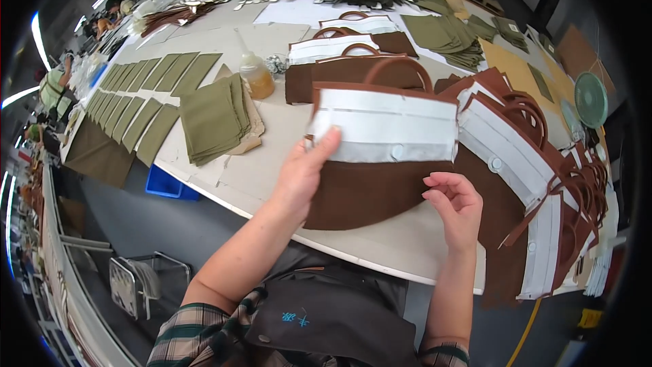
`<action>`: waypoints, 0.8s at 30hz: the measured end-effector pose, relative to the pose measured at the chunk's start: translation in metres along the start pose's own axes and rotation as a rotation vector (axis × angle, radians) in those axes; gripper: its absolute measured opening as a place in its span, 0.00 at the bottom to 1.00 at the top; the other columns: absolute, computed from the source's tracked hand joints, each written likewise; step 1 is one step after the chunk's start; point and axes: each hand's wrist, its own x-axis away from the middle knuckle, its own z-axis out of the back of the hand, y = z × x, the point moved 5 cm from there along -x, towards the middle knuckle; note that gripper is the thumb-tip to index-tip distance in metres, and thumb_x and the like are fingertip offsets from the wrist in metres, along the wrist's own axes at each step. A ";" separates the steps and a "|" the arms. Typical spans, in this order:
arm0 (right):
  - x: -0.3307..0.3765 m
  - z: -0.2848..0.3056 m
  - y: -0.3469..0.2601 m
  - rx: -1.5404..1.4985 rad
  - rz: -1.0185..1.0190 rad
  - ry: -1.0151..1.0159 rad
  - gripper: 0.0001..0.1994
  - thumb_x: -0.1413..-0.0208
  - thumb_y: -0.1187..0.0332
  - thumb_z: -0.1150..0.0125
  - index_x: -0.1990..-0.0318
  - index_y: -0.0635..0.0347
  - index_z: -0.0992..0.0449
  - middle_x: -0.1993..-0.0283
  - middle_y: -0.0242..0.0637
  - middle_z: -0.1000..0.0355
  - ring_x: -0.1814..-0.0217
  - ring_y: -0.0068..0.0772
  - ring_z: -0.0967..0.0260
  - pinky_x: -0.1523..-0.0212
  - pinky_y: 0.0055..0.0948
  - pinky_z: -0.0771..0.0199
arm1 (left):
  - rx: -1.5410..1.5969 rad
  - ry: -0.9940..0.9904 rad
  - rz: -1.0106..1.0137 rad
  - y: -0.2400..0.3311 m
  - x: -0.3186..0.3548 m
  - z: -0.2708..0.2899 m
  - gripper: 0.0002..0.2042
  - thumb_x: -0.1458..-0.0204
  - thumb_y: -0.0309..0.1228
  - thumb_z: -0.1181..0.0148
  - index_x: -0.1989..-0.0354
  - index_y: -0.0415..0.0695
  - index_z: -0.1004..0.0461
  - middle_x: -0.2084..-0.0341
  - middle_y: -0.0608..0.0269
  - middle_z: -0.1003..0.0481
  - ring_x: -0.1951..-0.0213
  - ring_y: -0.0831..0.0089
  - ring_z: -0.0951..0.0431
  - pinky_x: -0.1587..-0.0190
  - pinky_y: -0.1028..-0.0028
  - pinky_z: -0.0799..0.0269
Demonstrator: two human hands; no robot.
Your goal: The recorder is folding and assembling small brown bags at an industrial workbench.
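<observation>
My left hand [302, 173] grips the left edge of a brown bag panel [370, 194] with a white band and a snap button across its top and a brown handle above. The panel lies on the pale table [258, 173] in front of me. At the panel's right edge my right hand [456, 207] rests with its fingers curled, touching the brown fabric without clearly holding it.
A stack of similar brown-and-white panels [536, 177] fans out to the right. More brown panels [353, 71] lie behind. Olive fabric pieces [210, 119] are stacked and laid in rows at left, beside a glue bottle [257, 75]. A fan [591, 98] stands far right. Other people work at the far end.
</observation>
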 end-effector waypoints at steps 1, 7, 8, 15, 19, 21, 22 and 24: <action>-0.002 -0.004 -0.001 -0.006 0.015 -0.023 0.12 0.49 0.79 0.36 0.56 0.66 0.24 0.59 0.35 0.24 0.62 0.20 0.28 0.59 0.21 0.28 | 0.034 -0.075 0.017 -0.001 0.002 -0.003 0.22 0.41 0.41 0.42 0.45 0.38 0.31 0.52 0.60 0.25 0.52 0.75 0.26 0.47 0.72 0.31; -0.001 -0.014 0.002 -0.018 0.022 -0.080 0.15 0.50 0.77 0.34 0.53 0.66 0.24 0.53 0.36 0.26 0.57 0.24 0.28 0.54 0.25 0.28 | 0.027 -0.189 0.056 0.000 0.010 -0.010 0.22 0.40 0.41 0.43 0.45 0.37 0.32 0.51 0.59 0.26 0.51 0.75 0.27 0.46 0.72 0.32; -0.001 -0.012 0.002 -0.015 0.036 -0.085 0.15 0.50 0.77 0.33 0.53 0.66 0.24 0.52 0.36 0.27 0.57 0.24 0.28 0.54 0.25 0.28 | 0.015 -0.189 0.073 0.000 0.010 -0.011 0.22 0.40 0.41 0.43 0.45 0.37 0.32 0.51 0.59 0.26 0.51 0.75 0.27 0.46 0.72 0.32; 0.003 -0.011 -0.012 -0.097 0.060 -0.082 0.37 0.54 0.64 0.26 0.38 0.66 0.38 0.40 0.45 0.33 0.42 0.36 0.31 0.43 0.33 0.32 | -0.137 -0.104 -0.075 0.014 0.025 -0.034 0.20 0.38 0.37 0.46 0.44 0.34 0.32 0.51 0.62 0.26 0.51 0.77 0.28 0.47 0.73 0.33; 0.003 -0.047 -0.054 -0.345 0.131 -0.220 0.62 0.67 0.50 0.20 0.28 0.63 0.57 0.30 0.48 0.46 0.31 0.43 0.42 0.34 0.39 0.45 | -0.566 -0.370 -0.491 0.035 0.043 -0.083 0.21 0.40 0.31 0.47 0.40 0.35 0.34 0.43 0.50 0.33 0.43 0.65 0.32 0.42 0.67 0.38; 0.013 -0.038 -0.060 -0.317 0.256 -0.183 0.55 0.60 0.54 0.22 0.29 0.64 0.53 0.31 0.45 0.44 0.32 0.38 0.41 0.36 0.36 0.42 | -0.967 -0.479 -0.866 0.025 0.056 -0.119 0.27 0.46 0.27 0.46 0.36 0.36 0.39 0.36 0.41 0.44 0.36 0.51 0.42 0.36 0.59 0.46; 0.011 -0.032 -0.061 -0.299 0.262 -0.172 0.55 0.60 0.54 0.22 0.29 0.64 0.53 0.31 0.45 0.44 0.32 0.38 0.41 0.36 0.36 0.42 | -1.107 -0.464 -0.938 0.011 0.062 -0.135 0.31 0.51 0.24 0.45 0.35 0.36 0.42 0.33 0.39 0.51 0.32 0.45 0.48 0.33 0.56 0.52; 0.001 -0.004 -0.047 -0.285 0.018 0.183 0.35 0.47 0.62 0.31 0.35 0.66 0.41 0.37 0.41 0.36 0.39 0.32 0.35 0.41 0.32 0.34 | -1.135 -0.543 -0.885 -0.020 0.054 -0.146 0.37 0.53 0.26 0.40 0.32 0.36 0.48 0.31 0.37 0.59 0.29 0.42 0.59 0.31 0.53 0.60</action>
